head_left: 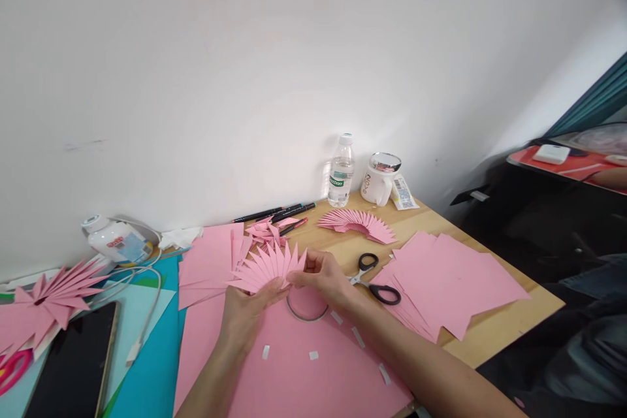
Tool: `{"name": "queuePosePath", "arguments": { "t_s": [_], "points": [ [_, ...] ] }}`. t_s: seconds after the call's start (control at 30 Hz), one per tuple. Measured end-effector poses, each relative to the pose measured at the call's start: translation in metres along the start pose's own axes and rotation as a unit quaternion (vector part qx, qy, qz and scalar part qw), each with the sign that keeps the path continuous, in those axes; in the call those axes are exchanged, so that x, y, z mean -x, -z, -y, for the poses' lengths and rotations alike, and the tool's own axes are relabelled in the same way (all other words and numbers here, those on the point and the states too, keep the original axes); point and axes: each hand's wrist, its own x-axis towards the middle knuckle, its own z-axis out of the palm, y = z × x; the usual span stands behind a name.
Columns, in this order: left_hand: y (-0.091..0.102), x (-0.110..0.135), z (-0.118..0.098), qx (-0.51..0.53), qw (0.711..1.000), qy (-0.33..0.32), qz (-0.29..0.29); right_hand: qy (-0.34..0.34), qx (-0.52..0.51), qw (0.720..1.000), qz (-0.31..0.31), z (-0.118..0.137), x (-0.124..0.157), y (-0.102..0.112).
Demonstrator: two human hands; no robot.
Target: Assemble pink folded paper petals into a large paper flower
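Note:
Between my two hands is a pink folded-paper fan with pointed blades spread upward. My left hand is closed on its lower left edge, with the thumb across the front. The fingers of my right hand pinch its right end. Below the fan lies a large pink paper sheet with a dark circle outline, partly hidden by my hands, and several small white strips. Black-handled scissors rest just right of my right hand.
Pink paper sheets lie at right. Behind stand a water bottle and a white mug, near a pleated pink arc. Pens lie by the wall. At left are a pink paper pinwheel, phone and white cable.

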Motion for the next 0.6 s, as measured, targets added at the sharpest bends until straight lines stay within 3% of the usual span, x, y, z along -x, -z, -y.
{"name": "queuePosePath", "arguments": {
  "t_s": [0.3, 0.43, 0.6],
  "points": [
    [0.002, -0.005, -0.003, 0.061, 0.996, 0.013, 0.058, 0.027, 0.001, 1.000, 0.011, 0.000, -0.004, 0.005],
    [0.006, -0.007, -0.002, 0.050, 0.994, 0.001, 0.097, 0.028, -0.033, 0.999, -0.018, -0.001, -0.006, 0.006],
    [0.010, -0.008, -0.001, 0.039, 0.993, 0.018, 0.110, 0.014, -0.109, 0.988, -0.104, 0.000, -0.010, 0.009]
  ]
}}
